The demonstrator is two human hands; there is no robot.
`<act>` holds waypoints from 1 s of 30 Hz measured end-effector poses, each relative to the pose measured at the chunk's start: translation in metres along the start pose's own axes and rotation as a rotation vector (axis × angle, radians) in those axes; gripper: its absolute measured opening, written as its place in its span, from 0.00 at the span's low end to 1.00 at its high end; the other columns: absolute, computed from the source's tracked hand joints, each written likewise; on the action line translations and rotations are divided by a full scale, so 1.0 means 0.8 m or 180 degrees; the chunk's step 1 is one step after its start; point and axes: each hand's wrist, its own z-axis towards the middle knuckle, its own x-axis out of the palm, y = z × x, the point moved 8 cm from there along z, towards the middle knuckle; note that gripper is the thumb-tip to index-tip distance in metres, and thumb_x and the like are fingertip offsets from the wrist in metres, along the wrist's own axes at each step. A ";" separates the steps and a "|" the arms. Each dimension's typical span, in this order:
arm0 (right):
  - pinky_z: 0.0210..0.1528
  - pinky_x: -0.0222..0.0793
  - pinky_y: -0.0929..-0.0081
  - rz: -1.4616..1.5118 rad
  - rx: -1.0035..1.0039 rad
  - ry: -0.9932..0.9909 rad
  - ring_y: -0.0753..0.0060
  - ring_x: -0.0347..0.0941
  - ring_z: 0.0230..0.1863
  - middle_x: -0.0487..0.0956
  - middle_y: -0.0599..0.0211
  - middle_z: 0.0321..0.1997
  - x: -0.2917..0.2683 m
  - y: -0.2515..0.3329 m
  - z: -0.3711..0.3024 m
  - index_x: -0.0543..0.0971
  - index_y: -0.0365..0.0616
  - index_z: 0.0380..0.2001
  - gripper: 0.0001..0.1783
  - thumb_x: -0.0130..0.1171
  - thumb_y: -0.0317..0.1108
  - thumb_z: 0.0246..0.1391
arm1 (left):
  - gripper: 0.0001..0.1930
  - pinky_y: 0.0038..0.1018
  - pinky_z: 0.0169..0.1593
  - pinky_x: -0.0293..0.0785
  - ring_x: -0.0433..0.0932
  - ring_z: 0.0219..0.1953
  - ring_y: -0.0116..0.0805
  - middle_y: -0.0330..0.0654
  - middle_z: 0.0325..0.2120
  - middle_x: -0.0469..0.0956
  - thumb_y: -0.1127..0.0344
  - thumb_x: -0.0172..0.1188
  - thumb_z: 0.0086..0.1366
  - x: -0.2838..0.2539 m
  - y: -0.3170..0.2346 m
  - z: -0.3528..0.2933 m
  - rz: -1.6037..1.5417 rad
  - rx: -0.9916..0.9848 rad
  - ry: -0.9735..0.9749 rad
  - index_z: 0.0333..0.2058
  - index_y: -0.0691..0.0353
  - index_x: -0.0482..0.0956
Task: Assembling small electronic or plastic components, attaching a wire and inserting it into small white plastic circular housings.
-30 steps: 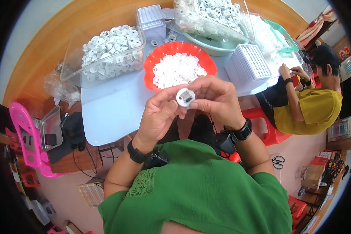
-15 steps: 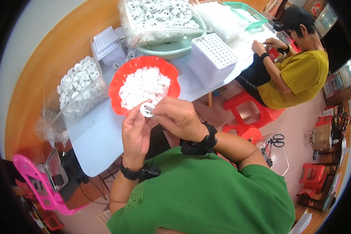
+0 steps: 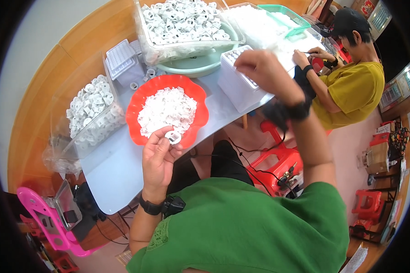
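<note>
Between the thumb and fingers of my left hand [image 3: 158, 152] is a small round white plastic part [image 3: 173, 137] with a dark opening in its face. It is held just over the near rim of a red scalloped bowl [image 3: 132, 113], which holds a heap of small white pieces [image 3: 168, 109]. My right hand [image 3: 271, 75] is raised over a tall white block of stacked trays [image 3: 239, 91] with rows of round spots on top. Its fingers bend down toward that top; blur and the hand itself hide whether they hold anything.
A clear bin of white round parts [image 3: 91, 107] stands left, small white trays [image 3: 120, 59] behind. At the back, a larger bin of parts [image 3: 184, 22] rests over a pale green basin [image 3: 191, 66]. A co-worker in yellow [image 3: 355, 86] sits right. Red stools [image 3: 278, 168] stand below the table.
My right hand has left the round part and swung right and away, up over the white tray stack. My left hand keeps the part near the bowl.
</note>
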 end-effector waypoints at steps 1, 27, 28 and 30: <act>0.35 0.71 0.71 -0.0426 0.0059 -0.0036 0.58 0.76 0.30 0.78 0.54 0.28 -0.010 -0.028 0.016 0.78 0.34 0.29 0.06 0.56 0.25 0.48 | 0.16 0.22 0.36 0.74 0.75 0.33 0.29 0.45 0.36 0.77 0.69 0.50 0.68 0.003 0.000 0.000 0.0003 -0.0006 0.0007 0.50 0.71 0.69; 0.30 0.68 0.70 0.0535 -0.0621 0.0419 0.55 0.71 0.25 0.74 0.58 0.26 0.028 0.093 -0.002 0.76 0.37 0.27 0.05 0.58 0.19 0.44 | 0.18 0.23 0.41 0.74 0.77 0.38 0.29 0.45 0.42 0.77 0.70 0.53 0.67 0.012 0.000 -0.009 -0.0219 -0.0050 0.0501 0.54 0.69 0.69; 0.29 0.69 0.69 0.0474 -0.0948 0.0447 0.54 0.72 0.26 0.74 0.58 0.27 0.042 0.116 -0.019 0.75 0.37 0.26 0.06 0.58 0.18 0.41 | 0.17 0.23 0.41 0.74 0.76 0.39 0.28 0.42 0.42 0.77 0.71 0.54 0.66 0.017 0.000 -0.012 -0.0250 -0.0038 0.0594 0.53 0.67 0.70; 0.26 0.69 0.66 0.0771 -0.1211 0.0208 0.54 0.73 0.26 0.73 0.60 0.26 0.068 0.147 -0.041 0.75 0.39 0.25 0.08 0.60 0.20 0.37 | 0.17 0.23 0.41 0.74 0.77 0.39 0.28 0.43 0.42 0.77 0.71 0.54 0.66 0.022 0.001 -0.014 -0.0225 -0.0042 0.0624 0.53 0.68 0.70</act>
